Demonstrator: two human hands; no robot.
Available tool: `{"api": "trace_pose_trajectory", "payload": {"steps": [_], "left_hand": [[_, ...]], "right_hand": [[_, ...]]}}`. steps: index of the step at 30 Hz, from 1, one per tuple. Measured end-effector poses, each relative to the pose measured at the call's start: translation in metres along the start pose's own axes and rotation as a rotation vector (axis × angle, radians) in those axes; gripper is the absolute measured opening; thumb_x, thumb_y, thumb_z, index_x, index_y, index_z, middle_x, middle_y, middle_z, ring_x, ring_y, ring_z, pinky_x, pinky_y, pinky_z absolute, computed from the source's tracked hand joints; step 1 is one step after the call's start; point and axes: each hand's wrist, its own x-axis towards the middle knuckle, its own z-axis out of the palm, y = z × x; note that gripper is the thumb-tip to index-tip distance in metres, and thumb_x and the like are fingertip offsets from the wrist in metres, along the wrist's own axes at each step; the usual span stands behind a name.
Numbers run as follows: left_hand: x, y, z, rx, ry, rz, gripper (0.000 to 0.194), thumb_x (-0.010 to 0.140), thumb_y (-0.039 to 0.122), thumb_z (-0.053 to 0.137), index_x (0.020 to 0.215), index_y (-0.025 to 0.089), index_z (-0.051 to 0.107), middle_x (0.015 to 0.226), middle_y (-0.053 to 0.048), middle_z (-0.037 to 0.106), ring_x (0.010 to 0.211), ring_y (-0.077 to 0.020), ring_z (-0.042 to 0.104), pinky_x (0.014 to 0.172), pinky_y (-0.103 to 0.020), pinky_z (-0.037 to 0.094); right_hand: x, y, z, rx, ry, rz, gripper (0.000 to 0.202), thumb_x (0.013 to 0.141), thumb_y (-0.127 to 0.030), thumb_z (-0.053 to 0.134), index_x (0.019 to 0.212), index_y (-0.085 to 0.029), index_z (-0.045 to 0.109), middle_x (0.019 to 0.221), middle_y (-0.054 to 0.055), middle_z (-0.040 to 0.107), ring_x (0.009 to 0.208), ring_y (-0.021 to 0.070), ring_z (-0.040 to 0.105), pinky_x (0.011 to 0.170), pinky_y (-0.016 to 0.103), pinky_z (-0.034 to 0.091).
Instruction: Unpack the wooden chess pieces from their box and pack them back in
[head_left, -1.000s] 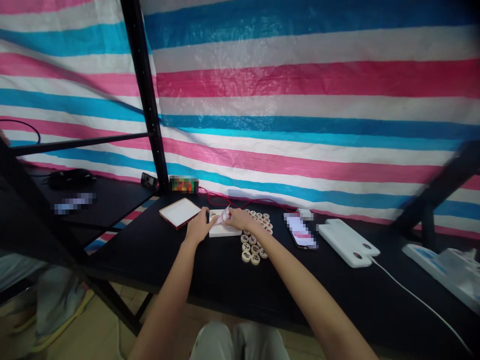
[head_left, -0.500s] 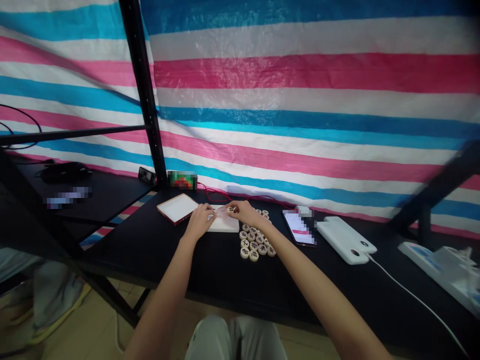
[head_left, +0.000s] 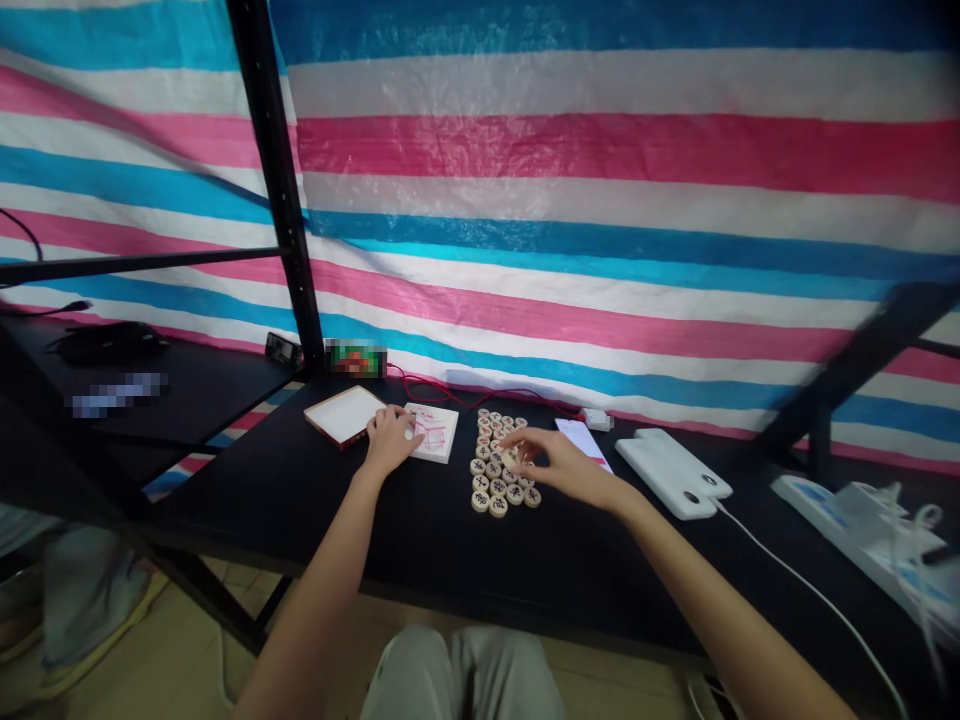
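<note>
Fingers (head_left: 517, 436) of right hand (head_left: 566, 470) pinched on one disc (head_left: 511, 459) over patterned rows (head_left: 498, 487), left hand (head_left: 390, 440) half-open at white box (head_left: 436, 440).

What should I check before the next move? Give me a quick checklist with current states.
1. Right hand has a grip on a piece: ok, one sits at the fingertips.
2. Left hand at the white box: ok, it is at the left side.
3. White box free of the red-marked plastic: not ok, the plastic lies over it.
4. Lid off the white box: ok, it lies to the left.
5. Held piece touching the other pieces: cannot tell.
6. Right hand clear of the phone: cannot tell, they overlap in view.
</note>
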Motion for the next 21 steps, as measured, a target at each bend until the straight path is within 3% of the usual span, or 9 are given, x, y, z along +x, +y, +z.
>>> {"api": "trace_pose_trajectory", "payload": {"steps": [4,7,11,15,21], "left_hand": [[0.000,-0.002,0.003,0.022,0.041,-0.030,0.048,0.065,0.047,0.057,0.105,0.022,0.050,0.113,-0.009,0.042,0.109,-0.0268,0.033,0.096,-0.045,0.018],[0.002,-0.004,0.004,0.020,0.022,-0.048,0.051,0.068,0.049,0.054,0.110,0.022,0.047,0.115,-0.009,0.042,0.110,-0.0270,0.033,0.096,-0.045,0.018],[0.003,-0.006,0.004,0.040,-0.027,-0.070,0.039,0.075,0.047,0.045,0.106,0.024,0.052,0.114,-0.008,0.045,0.109,-0.0260,0.035,0.097,-0.047,0.016],[0.003,-0.008,0.005,0.073,0.003,-0.061,0.039,0.080,0.042,0.038,0.113,0.025,0.050,0.117,-0.008,0.046,0.109,-0.0248,0.036,0.097,-0.046,0.018],[0.005,-0.013,0.011,0.089,0.055,-0.033,0.046,0.081,0.034,0.038,0.124,0.015,0.041,0.122,-0.011,0.043,0.110,-0.0242,0.036,0.091,-0.036,0.031]], "right_hand": [[-0.031,-0.007,0.016,-0.153,-0.095,0.046,0.024,0.077,-0.030,0.051,0.100,-0.022,0.055,0.095,0.002,0.059,0.082,0.0146,0.054,0.075,0.028,0.039],[-0.041,-0.009,0.031,-0.336,-0.109,0.015,0.021,0.077,-0.027,0.052,0.097,-0.024,0.055,0.098,0.002,0.059,0.092,0.0170,0.051,0.080,0.031,0.034],[-0.045,-0.004,0.042,-0.505,-0.064,0.011,0.017,0.080,-0.025,0.048,0.095,-0.024,0.054,0.097,0.003,0.058,0.094,0.0173,0.049,0.076,0.030,0.031],[-0.048,0.002,0.048,-0.635,-0.014,-0.021,0.018,0.080,-0.020,0.048,0.097,-0.024,0.054,0.098,0.003,0.057,0.092,0.0169,0.047,0.072,0.029,0.029],[-0.039,-0.004,0.043,-0.671,0.135,-0.048,0.025,0.082,-0.024,0.047,0.107,-0.023,0.051,0.098,0.005,0.058,0.089,0.0167,0.048,0.069,0.029,0.027]]}}
